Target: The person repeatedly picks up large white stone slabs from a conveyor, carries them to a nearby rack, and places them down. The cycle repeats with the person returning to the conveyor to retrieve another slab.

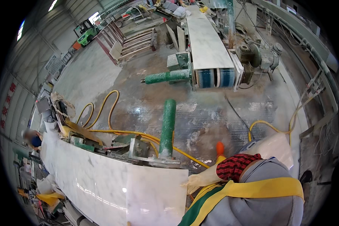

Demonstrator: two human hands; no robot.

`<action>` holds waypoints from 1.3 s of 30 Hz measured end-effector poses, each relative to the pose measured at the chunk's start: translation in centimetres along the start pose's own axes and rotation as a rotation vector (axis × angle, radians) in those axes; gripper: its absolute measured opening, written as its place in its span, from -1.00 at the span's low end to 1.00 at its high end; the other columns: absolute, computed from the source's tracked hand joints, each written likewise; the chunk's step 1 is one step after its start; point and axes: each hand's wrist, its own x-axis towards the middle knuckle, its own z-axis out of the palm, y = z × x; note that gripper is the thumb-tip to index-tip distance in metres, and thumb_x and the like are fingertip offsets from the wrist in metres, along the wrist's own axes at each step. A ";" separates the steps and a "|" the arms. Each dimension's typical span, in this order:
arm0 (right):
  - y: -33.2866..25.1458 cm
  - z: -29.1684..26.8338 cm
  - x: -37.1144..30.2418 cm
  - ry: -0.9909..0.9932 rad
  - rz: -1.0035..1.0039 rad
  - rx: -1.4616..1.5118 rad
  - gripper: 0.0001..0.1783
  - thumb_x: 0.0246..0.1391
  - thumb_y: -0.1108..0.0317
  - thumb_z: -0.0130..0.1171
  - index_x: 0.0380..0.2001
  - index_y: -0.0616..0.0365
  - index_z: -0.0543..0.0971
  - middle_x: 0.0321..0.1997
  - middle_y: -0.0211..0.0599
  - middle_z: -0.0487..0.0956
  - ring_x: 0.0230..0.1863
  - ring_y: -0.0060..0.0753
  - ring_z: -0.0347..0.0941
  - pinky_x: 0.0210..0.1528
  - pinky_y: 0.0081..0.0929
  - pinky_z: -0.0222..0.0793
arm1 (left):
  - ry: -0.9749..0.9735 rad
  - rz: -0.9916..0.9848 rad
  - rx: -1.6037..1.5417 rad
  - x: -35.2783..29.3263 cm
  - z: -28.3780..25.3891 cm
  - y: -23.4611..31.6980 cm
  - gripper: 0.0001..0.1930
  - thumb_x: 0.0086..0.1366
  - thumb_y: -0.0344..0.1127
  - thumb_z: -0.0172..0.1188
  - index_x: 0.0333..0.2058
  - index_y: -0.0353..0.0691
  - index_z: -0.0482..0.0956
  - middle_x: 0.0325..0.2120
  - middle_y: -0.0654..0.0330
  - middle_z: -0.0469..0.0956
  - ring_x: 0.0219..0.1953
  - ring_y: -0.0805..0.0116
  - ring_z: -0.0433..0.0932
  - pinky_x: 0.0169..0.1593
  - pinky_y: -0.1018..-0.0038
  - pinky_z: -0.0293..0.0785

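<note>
A pale, glossy square stone slab (156, 194) lies at the right end of a long white-and-grey marble surface (90, 177), with a seam between them. My right hand (194, 182), in a cream glove below a red-and-black checked sleeve, is closed at the square slab's right edge; its fingertips are partly hidden. At the bottom of the picture, by the seam, a small tan tip (129, 223) shows, perhaps a finger of my left hand. The rest of that hand is out of the picture. Below my arm are my grey clothing and a yellow-and-green strap (267, 188).
A green cylinder (168, 126) stands behind the slab. Yellow hose (154, 136) runs over the wet floor. Beyond is a belt conveyor (207, 41) with blue rollers and a motor (265, 58). A wooden rack (133, 43) and a green forklift (87, 32) stand farther back; another person (35, 140) is at left.
</note>
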 end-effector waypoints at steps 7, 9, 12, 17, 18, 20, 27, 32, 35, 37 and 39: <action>-0.3 -3.6 -1.8 -0.285 -0.136 0.066 -0.46 0.40 0.15 0.13 0.22 0.39 0.45 0.30 -0.05 0.52 0.28 -0.23 0.46 0.34 -0.37 0.42 | -0.044 -0.025 -0.038 -0.5 -3.3 0.9 -0.47 0.22 0.11 0.37 -0.24 -0.37 0.64 -0.33 -0.16 0.61 -0.25 -0.13 0.57 -0.13 0.13 0.47; -1.6 -4.2 -3.9 -0.283 -0.137 0.080 -0.47 0.41 0.17 0.10 0.22 0.40 0.44 0.30 -0.06 0.51 0.29 -0.25 0.45 0.35 -0.38 0.40 | -0.039 -0.015 -0.049 -0.3 -4.4 1.8 -0.46 0.22 0.12 0.36 -0.26 -0.37 0.64 -0.35 -0.16 0.61 -0.27 -0.14 0.56 -0.16 0.13 0.47; -2.1 -7.1 -4.6 -0.468 -0.346 0.153 -0.46 0.43 0.15 0.08 0.24 0.40 0.42 0.30 -0.03 0.50 0.30 -0.20 0.44 0.39 -0.33 0.38 | -0.024 0.031 -0.052 0.3 -6.2 5.0 -0.45 0.22 0.15 0.36 -0.29 -0.38 0.64 -0.38 -0.17 0.61 -0.30 -0.15 0.56 -0.19 0.13 0.47; -7.4 -6.4 -15.1 -0.073 -0.405 0.023 -0.31 0.40 -0.06 0.08 0.34 0.28 0.36 0.34 0.07 0.46 0.34 -0.05 0.41 0.40 -0.21 0.35 | 0.021 0.142 -0.046 2.4 -9.2 14.0 -0.42 0.23 0.18 0.34 -0.33 -0.39 0.63 -0.44 -0.19 0.60 -0.36 -0.16 0.56 -0.25 0.12 0.46; -8.0 -7.4 -16.1 -0.021 -0.443 0.018 -0.30 0.40 -0.08 0.07 0.34 0.27 0.36 0.34 0.08 0.46 0.34 -0.05 0.42 0.40 -0.20 0.35 | 0.033 0.179 -0.044 3.1 -9.6 16.6 -0.41 0.23 0.19 0.34 -0.34 -0.39 0.63 -0.45 -0.19 0.60 -0.38 -0.16 0.56 -0.27 0.12 0.46; -9.1 -10.3 -17.9 0.048 -0.500 0.086 -0.32 0.39 -0.05 0.10 0.33 0.28 0.37 0.32 0.09 0.47 0.33 -0.04 0.42 0.40 -0.19 0.36 | 0.051 0.258 -0.032 4.6 -10.5 22.6 -0.40 0.23 0.20 0.34 -0.36 -0.40 0.63 -0.48 -0.20 0.60 -0.40 -0.17 0.56 -0.29 0.12 0.46; -13.1 -21.4 -25.5 0.261 -0.696 0.437 -0.37 0.37 0.08 0.17 0.28 0.33 0.36 0.23 0.16 0.51 0.20 0.02 0.54 0.25 -0.18 0.57 | 0.074 0.652 0.043 10.9 -11.0 49.0 -0.28 0.18 0.37 0.27 -0.40 -0.39 0.67 -0.46 -0.24 0.63 -0.33 -0.26 0.62 -0.20 0.06 0.51; -15.0 -27.4 -31.4 0.562 -0.730 0.648 -0.33 0.37 0.03 0.16 0.30 0.31 0.31 0.18 0.20 0.52 0.13 0.10 0.58 0.18 -0.18 0.61 | 0.048 0.907 0.083 10.4 -9.2 69.8 -0.26 0.19 0.40 0.20 -0.33 -0.36 0.71 -0.35 -0.26 0.65 -0.19 -0.26 0.64 -0.08 0.04 0.51; -14.6 -30.3 -32.9 0.658 -0.862 0.766 -0.34 0.40 0.03 0.09 0.29 0.36 0.29 0.16 0.24 0.50 0.13 0.12 0.57 0.22 -0.14 0.57 | 0.021 1.073 0.096 8.5 -8.0 81.7 -0.24 0.19 0.43 0.17 -0.34 -0.35 0.71 -0.33 -0.25 0.66 -0.16 -0.24 0.64 -0.07 0.03 0.51; -15.2 -30.2 -33.9 0.784 -0.882 0.841 -0.36 0.46 0.04 -0.01 0.26 0.45 0.26 0.09 0.32 0.50 0.17 0.15 0.54 0.31 -0.10 0.50 | 0.018 1.218 0.115 9.4 -5.9 88.0 -0.22 0.18 0.46 0.15 -0.34 -0.34 0.71 -0.33 -0.23 0.67 -0.16 -0.21 0.65 -0.06 0.03 0.51; -15.0 -31.8 -33.3 0.741 -0.915 0.903 -0.34 0.48 0.03 -0.06 0.27 0.48 0.20 0.13 0.31 0.46 0.16 0.17 0.52 0.27 -0.07 0.53 | -0.037 1.290 0.182 9.9 -4.0 94.2 -0.20 0.18 0.50 0.12 -0.32 -0.32 0.72 -0.31 -0.20 0.68 -0.14 -0.16 0.65 -0.04 0.04 0.51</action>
